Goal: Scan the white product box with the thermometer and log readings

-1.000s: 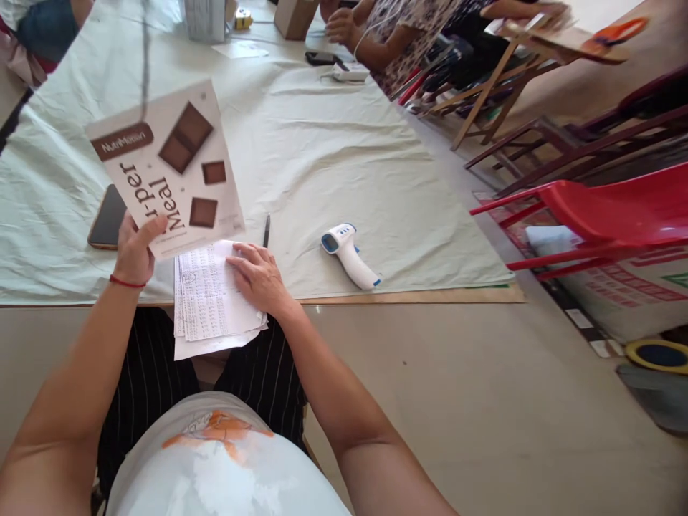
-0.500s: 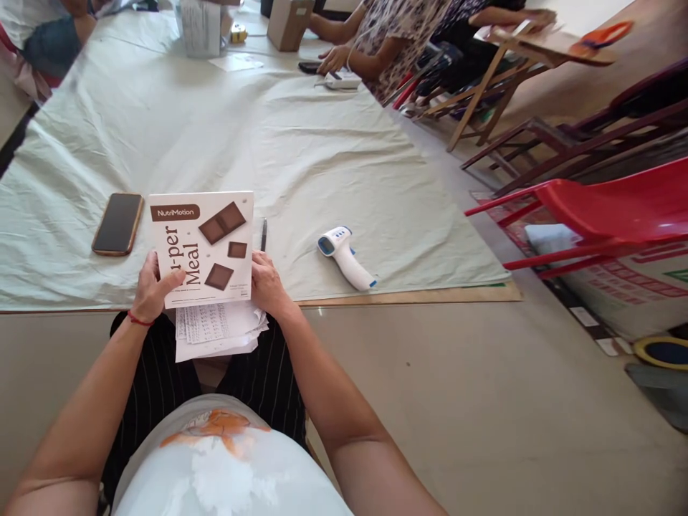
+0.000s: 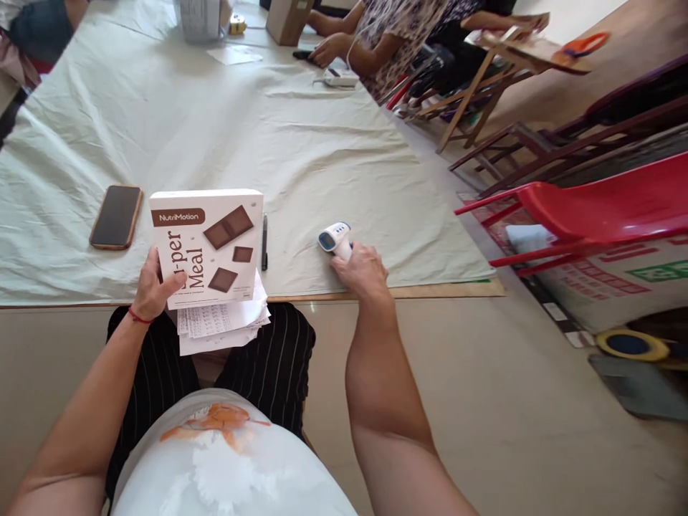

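My left hand (image 3: 155,288) grips the lower left edge of a white NutriMotion box (image 3: 231,258) printed with brown chocolate pieces, its thumb on the front. Under the box, a stack of written papers (image 3: 226,330) sticks out past the table's edge. Farther right, my right hand (image 3: 361,271) is wrapped round the handle of a white and blue infrared thermometer (image 3: 334,236), which is on or just at the tabletop; its head and small screen show beyond my fingers. Between them, close to the box's right side, lies a black pen (image 3: 264,242).
A smartphone (image 3: 116,217) lies left of the box on the cloth-covered table (image 3: 215,122). At the far side are a plastic container (image 3: 200,20), a cardboard box (image 3: 289,20) and a seated person's hands (image 3: 327,50). A red chair (image 3: 580,215) stands at right.
My right hand has let go of the box's right edge, moved right and closed round the thermometer's handle. My left hand still holds the box. The view has shifted slightly.
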`<state>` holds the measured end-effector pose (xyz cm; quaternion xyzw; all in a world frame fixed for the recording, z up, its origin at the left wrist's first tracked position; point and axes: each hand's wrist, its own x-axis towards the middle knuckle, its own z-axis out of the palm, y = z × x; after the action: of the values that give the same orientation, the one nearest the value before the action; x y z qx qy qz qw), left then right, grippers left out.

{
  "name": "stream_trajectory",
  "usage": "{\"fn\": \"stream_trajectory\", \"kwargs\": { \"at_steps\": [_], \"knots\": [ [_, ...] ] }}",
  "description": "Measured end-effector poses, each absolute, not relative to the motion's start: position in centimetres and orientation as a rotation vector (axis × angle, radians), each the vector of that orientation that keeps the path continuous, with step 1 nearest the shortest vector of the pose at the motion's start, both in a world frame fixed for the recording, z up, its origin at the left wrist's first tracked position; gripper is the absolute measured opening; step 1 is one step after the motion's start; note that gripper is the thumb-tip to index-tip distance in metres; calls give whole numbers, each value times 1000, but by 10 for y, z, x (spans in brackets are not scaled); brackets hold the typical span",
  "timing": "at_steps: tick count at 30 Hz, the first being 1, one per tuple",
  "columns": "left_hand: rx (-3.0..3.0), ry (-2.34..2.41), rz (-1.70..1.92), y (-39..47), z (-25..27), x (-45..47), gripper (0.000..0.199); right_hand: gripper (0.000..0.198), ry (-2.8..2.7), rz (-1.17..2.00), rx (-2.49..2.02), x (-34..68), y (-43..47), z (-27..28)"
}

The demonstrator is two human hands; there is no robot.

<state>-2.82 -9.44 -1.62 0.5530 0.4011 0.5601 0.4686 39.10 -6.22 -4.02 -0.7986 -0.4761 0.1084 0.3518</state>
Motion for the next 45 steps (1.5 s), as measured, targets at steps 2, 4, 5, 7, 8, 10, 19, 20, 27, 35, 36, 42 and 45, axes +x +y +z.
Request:
{"fn": "stream_trajectory", "kwargs": {
  "at_steps": [2, 4, 5, 7, 8, 10, 19, 20, 27, 35, 36, 42, 45],
  "knots": [
    [1352, 968, 1384, -94, -18, -28, 66, 34, -1220, 322, -2064, 380, -68, -33],
    [1364, 975, 1382, -94, -19, -29, 66, 30, -1150, 399, -1962, 353, -85, -21],
    [1376, 983, 1374, -95, -20, -29, 66, 32, -1090, 483, -1846, 335, -98, -14],
    [1392, 992, 1359, -95, -19, -30, 65, 33, -1000, 708, -1562, 294, -131, 3],
    [1397, 994, 1357, -96, -19, -30, 64, 35, -979, 873, -1410, 273, -149, 12],
    [1402, 994, 1361, -96, -18, -30, 64, 42, -908, 1207, -1172, 237, -182, 28],
    [1417, 951, 1371, -93, -24, -33, 68, 46, -784, 1783, -1008, 175, -218, 32],
    [1423, 948, 1374, -93, -24, -34, 67, 45, -777, 1771, -1041, 174, -218, 29],
    [1532, 865, 1441, -90, -28, -34, 59, 44, -732, 1813, -1081, 169, -218, 23],
    [1583, 880, 1426, -92, -31, -38, 60, 32, -725, 1782, -1118, 161, -213, 23],
    [1586, 879, 1428, -92, -31, -38, 59, 31, -720, 1785, -1122, 159, -213, 22],
    [1577, 816, 1428, -92, -29, -37, 57, 27, -713, 1825, -1114, 156, -212, 19],
    [1574, 824, 1419, -92, -29, -37, 59, 26, -714, 1813, -1113, 157, -213, 19]
  ]
}}
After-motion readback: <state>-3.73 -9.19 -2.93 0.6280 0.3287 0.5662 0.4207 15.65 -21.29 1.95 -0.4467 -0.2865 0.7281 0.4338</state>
